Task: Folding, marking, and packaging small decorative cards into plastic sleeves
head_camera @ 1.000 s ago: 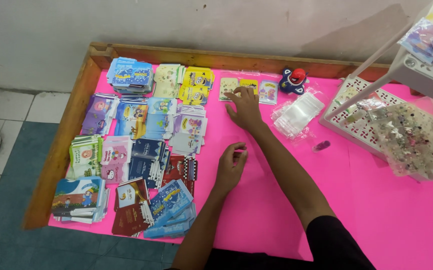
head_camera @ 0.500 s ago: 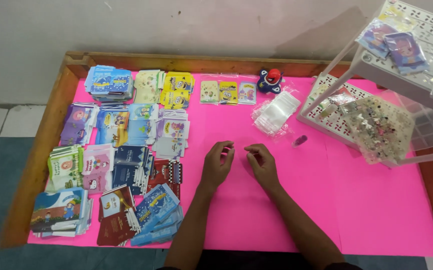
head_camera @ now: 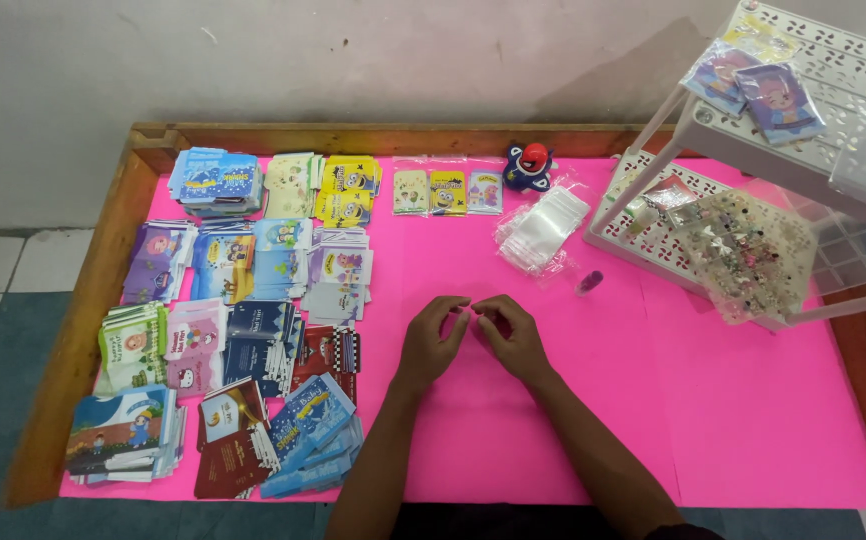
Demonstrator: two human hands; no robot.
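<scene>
Resting on the pink surface (head_camera: 593, 440) beside the card stacks (head_camera: 253, 330): left hand (head_camera: 431, 340), right hand (head_camera: 513, 335), fingers pinched together; contents indiscernible. Risk: anything tiny could slip loose, unnoticed.

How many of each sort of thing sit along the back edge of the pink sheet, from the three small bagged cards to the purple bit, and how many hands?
Small bagged cards: 3
Blue and red toy: 1
Heap of clear plastic bags: 1
Small purple item: 1
Hands, left hand and right hand, fingertips together: 2
Total: 8
</scene>
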